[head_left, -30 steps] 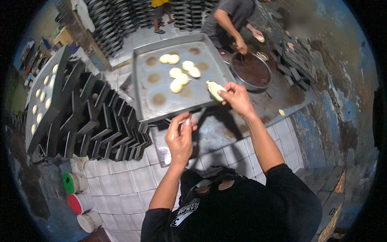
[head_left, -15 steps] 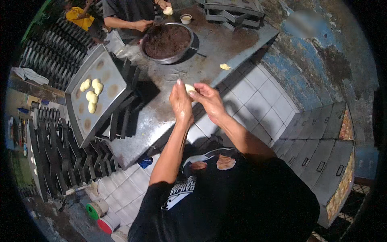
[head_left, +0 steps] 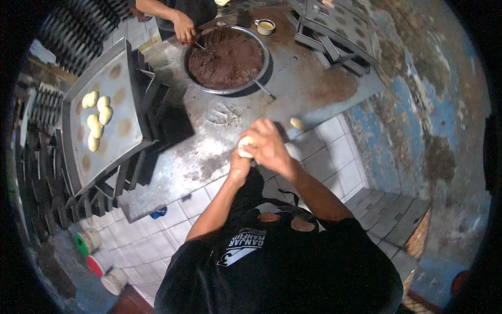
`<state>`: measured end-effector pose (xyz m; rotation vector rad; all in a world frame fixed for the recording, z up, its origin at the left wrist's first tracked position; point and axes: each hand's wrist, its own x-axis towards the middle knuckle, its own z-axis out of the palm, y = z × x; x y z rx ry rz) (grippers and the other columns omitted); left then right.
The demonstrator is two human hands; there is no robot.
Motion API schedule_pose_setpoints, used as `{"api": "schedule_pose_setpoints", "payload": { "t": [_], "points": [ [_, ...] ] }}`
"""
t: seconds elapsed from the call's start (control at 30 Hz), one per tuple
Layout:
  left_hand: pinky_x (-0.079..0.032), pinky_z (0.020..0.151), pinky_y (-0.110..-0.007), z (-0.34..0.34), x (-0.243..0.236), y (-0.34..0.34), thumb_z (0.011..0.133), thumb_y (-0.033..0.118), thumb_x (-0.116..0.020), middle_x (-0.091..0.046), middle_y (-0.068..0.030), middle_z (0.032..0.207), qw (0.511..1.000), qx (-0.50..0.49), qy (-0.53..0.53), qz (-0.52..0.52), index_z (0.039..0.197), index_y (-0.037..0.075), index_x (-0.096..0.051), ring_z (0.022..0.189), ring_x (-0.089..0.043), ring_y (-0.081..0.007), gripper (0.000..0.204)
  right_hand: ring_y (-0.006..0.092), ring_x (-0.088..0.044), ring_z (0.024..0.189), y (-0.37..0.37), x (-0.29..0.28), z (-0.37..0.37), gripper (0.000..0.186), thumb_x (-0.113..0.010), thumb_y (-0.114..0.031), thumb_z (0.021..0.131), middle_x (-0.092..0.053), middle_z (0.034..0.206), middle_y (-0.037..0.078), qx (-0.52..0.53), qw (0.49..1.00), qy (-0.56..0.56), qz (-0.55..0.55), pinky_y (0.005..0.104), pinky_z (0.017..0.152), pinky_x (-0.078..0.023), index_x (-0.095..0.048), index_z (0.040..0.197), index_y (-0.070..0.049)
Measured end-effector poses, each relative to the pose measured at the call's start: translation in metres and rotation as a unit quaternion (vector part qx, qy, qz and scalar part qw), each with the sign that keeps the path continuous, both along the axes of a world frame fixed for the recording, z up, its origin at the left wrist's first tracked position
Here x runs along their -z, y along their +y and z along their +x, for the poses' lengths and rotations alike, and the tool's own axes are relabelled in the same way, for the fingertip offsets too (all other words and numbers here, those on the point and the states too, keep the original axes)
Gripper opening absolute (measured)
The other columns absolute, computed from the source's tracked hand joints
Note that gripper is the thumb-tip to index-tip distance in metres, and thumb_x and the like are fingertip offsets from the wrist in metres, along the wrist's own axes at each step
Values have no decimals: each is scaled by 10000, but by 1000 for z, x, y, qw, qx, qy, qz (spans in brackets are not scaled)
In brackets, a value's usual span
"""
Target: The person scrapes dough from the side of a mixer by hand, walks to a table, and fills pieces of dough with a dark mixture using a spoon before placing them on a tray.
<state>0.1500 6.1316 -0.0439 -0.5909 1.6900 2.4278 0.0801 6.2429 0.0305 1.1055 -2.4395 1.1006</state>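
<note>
A pale yellow dough ball [head_left: 246, 147] sits between my two hands above the table's near edge. My left hand [head_left: 240, 166] is closed around it from below, its fingers mostly hidden. Over the top and right side, my right hand [head_left: 269, 148] presses on the dough with bent, slightly blurred fingers. A small loose dough piece [head_left: 297, 124] lies near the table edge, just right of my right hand. Farther off stands a metal bowl [head_left: 224, 92] of dark brown crumbly filling [head_left: 225, 60]. Another person's hand [head_left: 184, 27] holds a thin metal utensil in that filling.
To the left, a metal baking tray [head_left: 112, 138] with several dough pieces [head_left: 94, 122] rests on stacked trays. A small cup [head_left: 265, 27] of yellowish liquid stands beyond the bowl. More trays [head_left: 340, 29] are stacked far right, near the worn wall [head_left: 418, 125]. Lidded buckets [head_left: 99, 262] stand lower left.
The view has tilted and shifted. My hands have come closer to my body, and my right hand has moved over the dough. The other person's hand is now at the bowl's far-left rim.
</note>
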Motion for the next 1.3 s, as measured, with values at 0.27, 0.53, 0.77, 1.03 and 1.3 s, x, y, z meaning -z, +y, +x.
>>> {"api": "schedule_pose_setpoints", "payload": {
  "t": [0.27, 0.53, 0.77, 1.03, 1.3],
  "points": [
    [-444, 1023, -284, -86, -51, -70, 737, -99, -754, -589, -50, 1240, 989, -81, 123, -22, 1407, 69, -433, 1144, -574, -138, 762, 441, -612, 908, -13, 79, -203, 308, -652, -194, 899, -626, 947, 225, 123, 967, -129, 181, 531, 828, -487, -539, 1115, -7],
    [-480, 1004, -289, -102, -46, -110, 758, -58, -779, -648, -66, 1198, 981, -134, 50, -131, 1306, 44, -537, 1106, -619, -147, 608, 381, -678, 922, -34, -30, -319, 289, -579, -288, 913, -708, 959, 183, -106, 842, -46, 527, 467, 752, -531, -694, 943, -25],
    [-485, 977, -280, -138, -33, -95, 770, -79, -749, -637, -62, 1178, 971, -214, 57, -94, 1307, 49, -525, 1080, -611, -138, 595, 371, -706, 796, 6, 56, -366, 205, -605, -226, 839, -711, 811, 163, -215, 851, -33, 478, 482, 690, -555, -726, 835, -60],
    [-505, 918, -274, -161, -43, -104, 796, -76, -711, -691, -50, 1096, 950, -165, 31, -262, 1210, 40, -593, 1026, -642, -117, 446, 172, -673, 734, -35, 5, -378, 297, -611, -215, 900, -701, 740, 85, -384, 751, -390, 368, 344, 691, -522, -722, 1088, -13],
    [-531, 837, -372, -238, -29, -82, 866, 104, -736, -671, -172, 1059, 916, -202, 72, -339, 1281, 45, -431, 986, -694, -303, 518, 213, -641, 723, -37, 2, -253, 285, -629, -135, 934, -657, 797, 97, -114, 963, -216, 110, 367, 617, -528, -666, 1190, -16]
  ]
}}
